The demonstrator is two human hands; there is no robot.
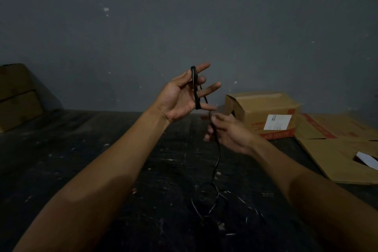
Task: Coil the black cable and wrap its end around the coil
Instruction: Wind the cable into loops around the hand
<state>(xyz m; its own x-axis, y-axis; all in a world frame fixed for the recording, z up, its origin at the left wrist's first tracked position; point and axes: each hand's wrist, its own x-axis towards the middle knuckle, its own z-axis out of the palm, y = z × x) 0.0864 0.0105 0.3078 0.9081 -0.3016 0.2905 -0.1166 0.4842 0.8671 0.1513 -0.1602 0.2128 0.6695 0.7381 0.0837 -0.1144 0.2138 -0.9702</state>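
From my feed I can read nothing for certain: the cardboard box [255, 104] carries a white label [277, 121] whose print is too small to make out, red lettering beside it is blurred, and pale letters on its red band [276, 134] are smeared beyond reading.

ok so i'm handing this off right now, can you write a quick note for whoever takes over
Left hand: raised, fingers straight and spread, with the coil looped around them.
Right hand: just below the left hand, pinching the black cable where it leaves the coil.
Cable: hangs from the right hand down to the dark surface, where loose loops lie.
Done: several turns are wound on the left fingers.
Left: wind in the slack from the surface, then wrap the end around the coil. I cannot make out the cable's end in this dim view.
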